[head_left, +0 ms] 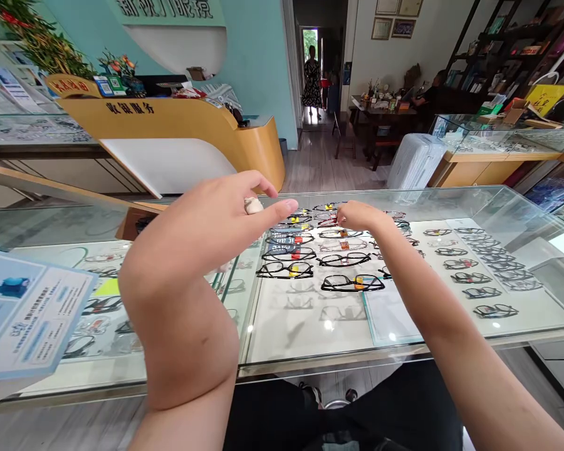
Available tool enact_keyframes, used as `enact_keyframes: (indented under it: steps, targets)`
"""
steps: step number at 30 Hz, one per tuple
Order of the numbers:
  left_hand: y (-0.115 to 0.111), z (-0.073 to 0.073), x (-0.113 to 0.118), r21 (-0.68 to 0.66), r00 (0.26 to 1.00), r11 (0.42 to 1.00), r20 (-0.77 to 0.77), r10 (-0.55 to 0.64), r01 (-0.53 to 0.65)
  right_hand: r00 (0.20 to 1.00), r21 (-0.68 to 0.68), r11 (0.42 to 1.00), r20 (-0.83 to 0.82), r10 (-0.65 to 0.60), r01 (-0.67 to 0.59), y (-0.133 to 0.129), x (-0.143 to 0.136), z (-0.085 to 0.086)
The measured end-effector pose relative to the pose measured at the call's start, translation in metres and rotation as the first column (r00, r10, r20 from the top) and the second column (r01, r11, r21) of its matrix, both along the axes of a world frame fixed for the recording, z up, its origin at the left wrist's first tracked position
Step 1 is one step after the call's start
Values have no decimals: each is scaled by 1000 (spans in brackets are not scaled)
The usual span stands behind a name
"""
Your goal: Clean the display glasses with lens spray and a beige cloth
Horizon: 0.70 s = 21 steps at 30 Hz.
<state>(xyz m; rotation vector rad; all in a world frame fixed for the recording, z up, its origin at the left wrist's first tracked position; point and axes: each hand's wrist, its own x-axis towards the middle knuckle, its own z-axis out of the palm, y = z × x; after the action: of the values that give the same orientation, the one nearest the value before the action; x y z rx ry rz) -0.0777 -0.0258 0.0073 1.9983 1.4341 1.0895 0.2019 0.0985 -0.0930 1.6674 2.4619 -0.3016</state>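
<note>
- Left of the left hand (pixel 258 203): one blue-and-white sign (pixel 28 313), beside glasses inside the glass counter (pixel 305 347).
- Left hand: it holds one small whitish wad (pixel 253 205) near the thumb.
- Nearer the person than both hands: two black glasses (pixel 284 270) (pixel 352 284), on the counter top.
- Right hand (pixel 355 216): fingers are curled at one red-framed pair (pixel 326 222); whether they grip it, I cannot tell.
- Right of the right hand: inside the counter, one column of six glasses (pixel 470 278).
</note>
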Motion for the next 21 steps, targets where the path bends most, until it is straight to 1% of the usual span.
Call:
enact_keyframes:
  steps: [4,9,13,17,21]
  targets:
    - [-3,2,2,-39,999,999,35,-21,23,998,-51,997,21,-61,62,5,-1,-8]
    - [-3,2,5,-20,997,1000,-82,14,-16,995,-89,991,23,-99,100,9,-2,-15]
    - [-3,3,7,-51,993,998,-112,43,-49,995,-105,990,16,-95,96,11,-1,-19]
    - [-4,5,10,-77,977,992,-197,83,-100,997,-105,991,8,-77,77,10,-1,-15]
    - [-4,6,12,-109,964,982,-234,127,-156,999,-59,997,-21,-40,39,4,1,-3]
